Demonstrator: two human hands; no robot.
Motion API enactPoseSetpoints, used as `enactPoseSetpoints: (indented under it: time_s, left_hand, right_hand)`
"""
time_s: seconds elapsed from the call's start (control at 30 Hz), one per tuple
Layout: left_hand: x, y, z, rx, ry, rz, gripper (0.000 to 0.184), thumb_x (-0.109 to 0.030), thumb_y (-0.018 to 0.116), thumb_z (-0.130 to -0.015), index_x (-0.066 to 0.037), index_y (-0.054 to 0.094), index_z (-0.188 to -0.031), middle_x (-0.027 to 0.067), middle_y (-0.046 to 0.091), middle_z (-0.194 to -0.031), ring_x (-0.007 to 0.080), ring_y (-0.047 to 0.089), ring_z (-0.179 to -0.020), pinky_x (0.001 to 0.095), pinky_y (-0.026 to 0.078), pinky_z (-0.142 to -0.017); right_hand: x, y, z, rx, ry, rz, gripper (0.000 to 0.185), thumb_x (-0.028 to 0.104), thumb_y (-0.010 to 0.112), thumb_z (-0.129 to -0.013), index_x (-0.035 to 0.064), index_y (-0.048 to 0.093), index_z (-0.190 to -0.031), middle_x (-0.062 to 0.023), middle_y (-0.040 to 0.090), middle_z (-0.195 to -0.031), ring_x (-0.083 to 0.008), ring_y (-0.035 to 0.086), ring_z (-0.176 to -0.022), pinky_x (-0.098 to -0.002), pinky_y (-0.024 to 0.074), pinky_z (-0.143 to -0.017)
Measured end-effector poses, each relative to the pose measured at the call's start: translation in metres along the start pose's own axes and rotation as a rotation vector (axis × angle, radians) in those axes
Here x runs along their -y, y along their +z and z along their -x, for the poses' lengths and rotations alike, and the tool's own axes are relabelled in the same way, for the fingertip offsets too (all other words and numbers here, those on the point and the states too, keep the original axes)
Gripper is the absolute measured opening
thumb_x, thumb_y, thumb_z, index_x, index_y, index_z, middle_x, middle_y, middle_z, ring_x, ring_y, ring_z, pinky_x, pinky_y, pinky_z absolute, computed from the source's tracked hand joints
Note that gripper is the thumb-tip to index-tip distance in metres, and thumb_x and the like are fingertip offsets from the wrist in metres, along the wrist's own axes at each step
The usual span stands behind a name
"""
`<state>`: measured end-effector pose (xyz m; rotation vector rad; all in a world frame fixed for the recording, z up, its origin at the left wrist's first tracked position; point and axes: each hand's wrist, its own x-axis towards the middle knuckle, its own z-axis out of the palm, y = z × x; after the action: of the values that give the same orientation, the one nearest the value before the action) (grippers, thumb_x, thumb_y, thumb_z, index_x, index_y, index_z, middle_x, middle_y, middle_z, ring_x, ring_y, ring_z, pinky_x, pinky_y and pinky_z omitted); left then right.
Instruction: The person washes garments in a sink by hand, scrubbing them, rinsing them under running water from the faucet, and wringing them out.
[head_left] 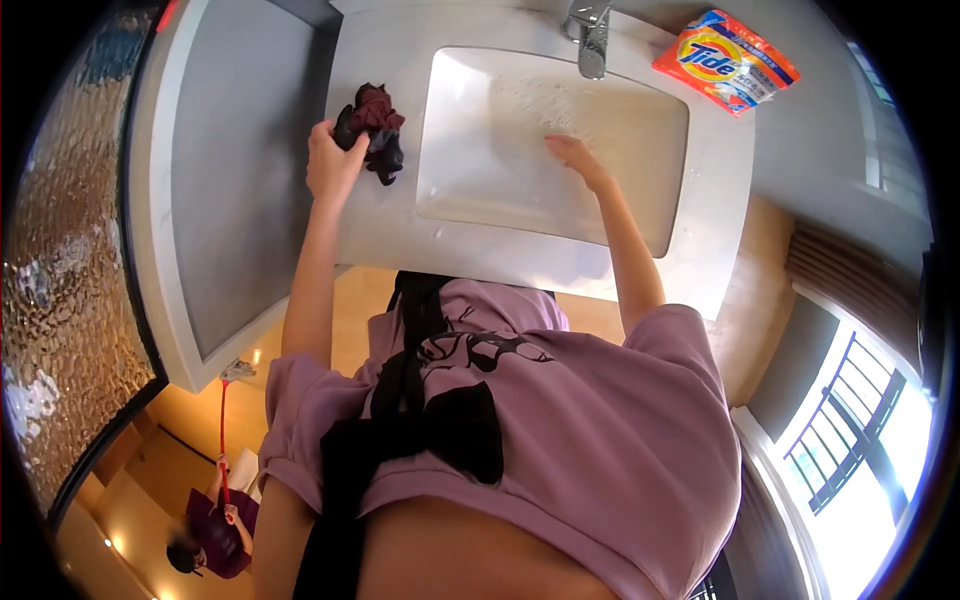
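On the counter left of the sink, my left hand (334, 165) is closed on the edge of a crumpled bundle of dark cloth (377, 118), maroon on top and black below. What garments make up the bundle cannot be told. Over the water in the white sink (445, 200), my right hand (575, 155) has its fingers stretched out and holds nothing. Whether its fingertips touch the water is unclear. Small bubbles (545, 110) float near the back of the sink. Above that spot stands a chrome faucet (592, 45).
An orange Tide bag (727, 62) lies at the counter's back right corner. To the left are a grey recessed panel (240, 170) and textured glass (70, 260). Behind at lower left, another person (215, 530) holds a red-handled mop (223, 420). A railed window (850, 430) is at right.
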<state>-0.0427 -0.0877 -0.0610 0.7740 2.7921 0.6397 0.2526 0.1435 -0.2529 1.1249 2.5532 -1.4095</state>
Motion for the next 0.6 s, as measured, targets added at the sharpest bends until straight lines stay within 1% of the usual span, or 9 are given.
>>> enactPoseSetpoints:
  time_s: [0.1, 0.17, 0.23, 0.27, 0.3, 0.37, 0.43, 0.5, 0.6]
  left_hand:
    - [0.003, -0.013, 0.001, 0.123, -0.087, -0.211, 0.054, -0.040, 0.061, -0.066, -0.005, 0.049, -0.106, 0.0127, 0.052, -0.107, 0.0312, 0.054, -0.093, 0.0425, 0.043, -0.077]
    - [0.029, -0.013, -0.011, 0.229, -0.125, -0.199, 0.046, -0.035, 0.063, -0.066, -0.002, 0.053, -0.097, 0.0115, 0.058, -0.092, 0.0268, 0.057, -0.085, 0.0385, 0.046, -0.072]
    - [0.034, -0.020, -0.010, 0.364, -0.255, 0.261, 0.036, -0.027, 0.064, -0.065, -0.001, 0.056, -0.089, 0.0077, 0.059, -0.079, 0.0183, 0.057, -0.075, 0.0312, 0.046, -0.066]
    - [0.030, -0.026, -0.008, 0.299, -0.250, 0.321, 0.028, -0.016, 0.063, -0.065, -0.001, 0.056, -0.087, 0.0044, 0.057, -0.078, 0.0109, 0.054, -0.072, 0.0248, 0.044, -0.065]
    - [0.033, -0.026, -0.010, 0.299, -0.244, 0.322, 0.028, -0.016, 0.063, -0.065, -0.001, 0.056, -0.087, 0.0044, 0.057, -0.078, 0.0109, 0.054, -0.072, 0.0248, 0.044, -0.065]
    - [0.046, -0.028, -0.015, 0.035, 0.113, 0.429, 0.022, -0.009, 0.061, -0.067, 0.000, 0.055, -0.086, 0.0040, 0.057, -0.078, 0.0105, 0.053, -0.070, 0.0249, 0.043, -0.065]
    - [0.013, -0.050, -0.002, 0.054, 0.029, 0.484, 0.015, -0.001, 0.055, -0.069, -0.001, 0.053, -0.083, 0.0058, 0.058, -0.082, 0.0116, 0.054, -0.077, 0.0249, 0.042, -0.071]
    - [-0.003, -0.059, 0.005, 0.126, 0.105, 0.988, 0.014, 0.005, 0.052, -0.070, -0.003, 0.051, -0.081, 0.0085, 0.058, -0.089, 0.0128, 0.052, -0.085, 0.0249, 0.041, -0.077]
    - [-0.019, -0.054, 0.017, 0.151, 0.192, 1.009, 0.016, 0.007, 0.052, -0.073, -0.003, 0.048, -0.084, 0.0103, 0.057, -0.096, 0.0130, 0.051, -0.090, 0.0251, 0.039, -0.081]
  right_hand:
    - [-0.001, -0.017, 0.019, -0.105, 0.263, -0.339, 0.034, 0.030, 0.051, -0.079, 0.0061, 0.060, -0.101, -0.0161, 0.058, -0.099, -0.0278, 0.053, -0.097, -0.0343, 0.0413, -0.083]
    - [0.009, -0.040, 0.029, -0.297, 0.103, 0.264, 0.031, 0.026, 0.051, -0.078, 0.0054, 0.060, -0.100, -0.0148, 0.061, -0.095, -0.0309, 0.056, -0.090, -0.0361, 0.0428, -0.081]
    - [0.022, -0.057, 0.030, -0.212, 0.171, -0.088, 0.030, 0.026, 0.051, -0.079, 0.0066, 0.061, -0.099, -0.0136, 0.062, -0.092, -0.0300, 0.057, -0.087, -0.0357, 0.0439, -0.079]
    - [0.026, -0.061, 0.033, -0.123, 0.241, -0.438, 0.028, 0.027, 0.050, -0.080, 0.0077, 0.061, -0.097, -0.0123, 0.063, -0.089, -0.0290, 0.059, -0.084, -0.0354, 0.0449, -0.076]
    - [0.026, -0.061, 0.035, -0.129, 0.239, -0.439, 0.028, 0.027, 0.050, -0.080, 0.0077, 0.061, -0.097, -0.0123, 0.063, -0.089, -0.0290, 0.059, -0.084, -0.0354, 0.0449, -0.076]
    - [0.026, -0.057, 0.038, -0.265, 0.081, -0.122, 0.025, 0.026, 0.049, -0.081, 0.0097, 0.062, -0.095, -0.0114, 0.063, -0.087, -0.0268, 0.059, -0.081, -0.0340, 0.0457, -0.073]
    - [0.036, -0.060, 0.041, -0.234, 0.036, -0.140, 0.025, 0.026, 0.049, -0.081, 0.0096, 0.062, -0.095, -0.0120, 0.063, -0.087, -0.0266, 0.059, -0.081, -0.0344, 0.0457, -0.073]
    - [0.041, -0.060, 0.041, -0.202, -0.009, -0.153, 0.025, 0.026, 0.049, -0.081, 0.0096, 0.062, -0.095, -0.0126, 0.063, -0.086, -0.0263, 0.059, -0.081, -0.0347, 0.0457, -0.072]
    - [0.043, -0.050, 0.040, -0.200, 0.055, -0.041, 0.025, 0.027, 0.051, -0.080, 0.0088, 0.061, -0.095, -0.0124, 0.063, -0.085, -0.0267, 0.059, -0.081, -0.0345, 0.0459, -0.072]
